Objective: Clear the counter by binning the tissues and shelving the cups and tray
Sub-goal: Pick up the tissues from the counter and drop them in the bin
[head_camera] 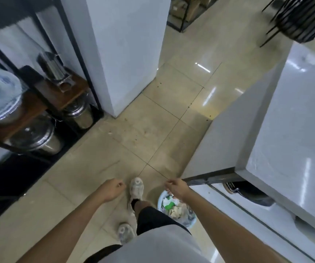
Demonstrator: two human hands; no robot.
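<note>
- Two hands hang low over the floor: the left hand (pixel 113 188) is loosely curled on nothing I can see; the right hand (pixel 175 186) has its fingers pinched together, and whether a scrap is between them I cannot tell.
- The bin (pixel 177 207), pale-rimmed and full of crumpled tissues (pixel 167 201), stands on the floor directly under the right hand, toward five o'clock of it, beside the counter (pixel 293 130); the right hand is far nearer.
- Cups and tray are nowhere clear. A white smear at two o'clock on the counter top is too blurred to name.
- At nine o'clock stands the shelf (pixel 61 95), holding steel pots.
- The bin's near rim is hidden by the person's leg and forearm.
</note>
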